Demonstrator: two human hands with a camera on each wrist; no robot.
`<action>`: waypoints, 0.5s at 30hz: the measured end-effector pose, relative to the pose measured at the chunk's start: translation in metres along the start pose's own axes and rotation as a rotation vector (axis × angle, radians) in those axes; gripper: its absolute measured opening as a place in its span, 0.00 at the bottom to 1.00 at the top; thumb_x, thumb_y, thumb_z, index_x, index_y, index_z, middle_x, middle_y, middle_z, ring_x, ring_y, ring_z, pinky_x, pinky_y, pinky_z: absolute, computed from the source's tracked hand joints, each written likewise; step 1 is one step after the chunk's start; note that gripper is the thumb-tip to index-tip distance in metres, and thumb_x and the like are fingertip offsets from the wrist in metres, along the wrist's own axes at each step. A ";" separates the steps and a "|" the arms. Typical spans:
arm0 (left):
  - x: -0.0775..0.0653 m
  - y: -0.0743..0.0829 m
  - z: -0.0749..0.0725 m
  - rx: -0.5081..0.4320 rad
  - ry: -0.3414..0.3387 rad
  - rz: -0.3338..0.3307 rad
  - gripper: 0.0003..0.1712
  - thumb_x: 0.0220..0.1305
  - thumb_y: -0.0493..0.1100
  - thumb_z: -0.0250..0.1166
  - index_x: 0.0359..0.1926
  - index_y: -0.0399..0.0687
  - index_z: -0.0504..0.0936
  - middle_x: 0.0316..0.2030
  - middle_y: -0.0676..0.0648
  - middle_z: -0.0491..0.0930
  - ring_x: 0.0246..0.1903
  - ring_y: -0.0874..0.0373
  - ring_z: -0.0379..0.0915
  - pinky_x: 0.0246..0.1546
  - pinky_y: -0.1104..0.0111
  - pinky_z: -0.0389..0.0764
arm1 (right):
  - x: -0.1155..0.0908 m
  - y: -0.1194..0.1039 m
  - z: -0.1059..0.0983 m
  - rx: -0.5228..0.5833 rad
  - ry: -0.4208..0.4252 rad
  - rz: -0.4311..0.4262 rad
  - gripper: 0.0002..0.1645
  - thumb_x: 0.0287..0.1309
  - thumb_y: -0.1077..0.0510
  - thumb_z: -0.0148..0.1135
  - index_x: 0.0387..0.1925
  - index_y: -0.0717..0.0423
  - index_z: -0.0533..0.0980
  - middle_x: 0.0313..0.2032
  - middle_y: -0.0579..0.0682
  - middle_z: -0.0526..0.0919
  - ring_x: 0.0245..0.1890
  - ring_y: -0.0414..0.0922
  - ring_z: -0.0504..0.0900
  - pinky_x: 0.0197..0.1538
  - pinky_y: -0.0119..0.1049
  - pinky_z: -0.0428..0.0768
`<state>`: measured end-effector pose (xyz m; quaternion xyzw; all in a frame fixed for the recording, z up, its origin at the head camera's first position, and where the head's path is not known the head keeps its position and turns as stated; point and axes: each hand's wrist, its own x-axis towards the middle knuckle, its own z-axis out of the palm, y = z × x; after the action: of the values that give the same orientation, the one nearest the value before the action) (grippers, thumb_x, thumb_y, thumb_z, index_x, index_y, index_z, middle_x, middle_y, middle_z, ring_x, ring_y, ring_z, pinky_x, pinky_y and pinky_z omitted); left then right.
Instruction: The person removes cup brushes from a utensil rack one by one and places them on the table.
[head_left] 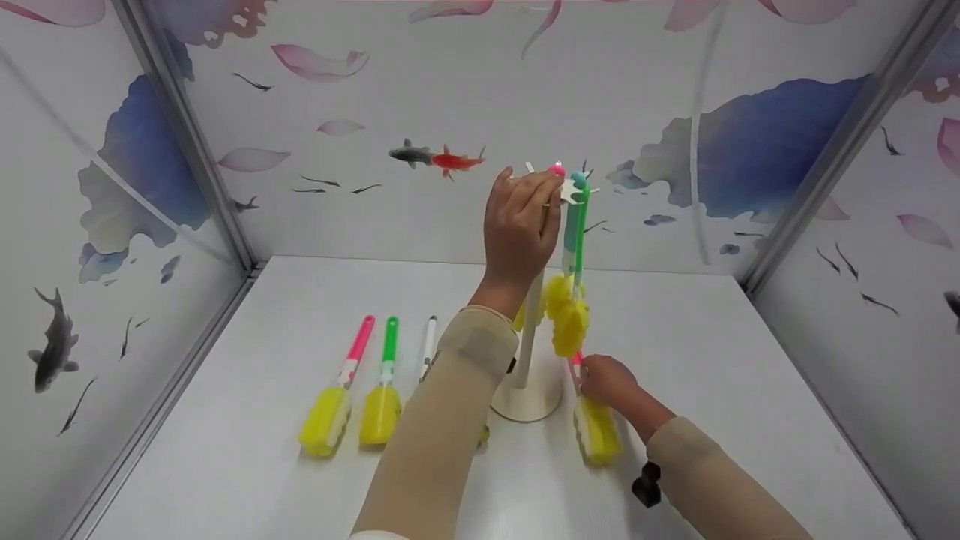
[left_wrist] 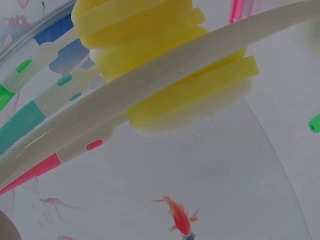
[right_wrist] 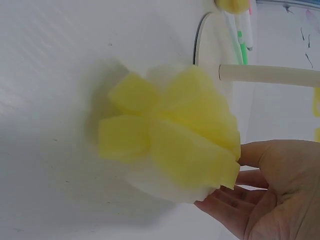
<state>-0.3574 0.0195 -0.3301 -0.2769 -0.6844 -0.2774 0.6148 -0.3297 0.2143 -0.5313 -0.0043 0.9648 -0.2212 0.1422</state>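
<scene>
On the white table (head_left: 750, 360), nearest in, the R hand (head_left: 611, 381) is curled round a yellow-and-white sponge-headed brush w/ pink plastic handle (head_left: 598, 435), sponge toward the person, prob. so the handle end leads. Left, similar brushes lie in a row, handles pointing away: pink-handled one (head_left: 324, 427), green-handled one (head_left: 380, 416), white-handled one (head_left: 430, 341), prob. for easy pick-up. Just beside the held brush: cream round-based stand (head_left: 529, 337). L hand (head_left: 523, 217), well apart from R, is at its top, maybe steadying; can't tell if gripping. Hanging there, sponges down: green (head_left: 583, 232), teal (head_left: 571, 232) and pink (left_wrist: 35, 172) brushes.
</scene>
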 end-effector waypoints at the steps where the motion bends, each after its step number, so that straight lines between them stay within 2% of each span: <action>1: 0.000 0.000 0.000 0.003 -0.001 0.000 0.12 0.67 0.40 0.62 0.48 0.40 0.84 0.47 0.46 0.83 0.50 0.53 0.76 0.67 0.59 0.61 | 0.000 0.000 0.000 -0.011 0.004 -0.012 0.09 0.59 0.61 0.63 0.42 0.59 0.78 0.32 0.50 0.78 0.32 0.48 0.74 0.48 0.47 0.80; 5: 0.000 0.000 -0.001 0.013 -0.010 0.000 0.12 0.67 0.40 0.62 0.48 0.39 0.84 0.47 0.46 0.83 0.50 0.53 0.76 0.68 0.59 0.60 | -0.001 0.001 0.001 -0.056 0.010 -0.030 0.13 0.59 0.61 0.64 0.45 0.61 0.78 0.36 0.51 0.80 0.34 0.49 0.75 0.52 0.49 0.78; 8: 0.000 0.000 -0.001 0.015 -0.011 -0.003 0.12 0.67 0.40 0.63 0.48 0.40 0.84 0.47 0.46 0.83 0.50 0.53 0.76 0.68 0.60 0.59 | -0.001 0.000 0.001 -0.060 -0.020 0.002 0.16 0.59 0.60 0.64 0.49 0.62 0.78 0.40 0.52 0.81 0.37 0.49 0.76 0.54 0.50 0.77; 15: 0.000 0.000 0.000 0.018 -0.007 0.004 0.12 0.67 0.39 0.62 0.48 0.39 0.84 0.47 0.46 0.83 0.50 0.53 0.76 0.68 0.60 0.59 | 0.000 0.000 0.000 -0.044 -0.076 0.048 0.16 0.60 0.60 0.64 0.49 0.61 0.77 0.37 0.52 0.79 0.34 0.48 0.75 0.44 0.43 0.81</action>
<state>-0.3573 0.0193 -0.3298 -0.2736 -0.6886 -0.2692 0.6152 -0.3301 0.2140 -0.5312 0.0072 0.9632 -0.1960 0.1838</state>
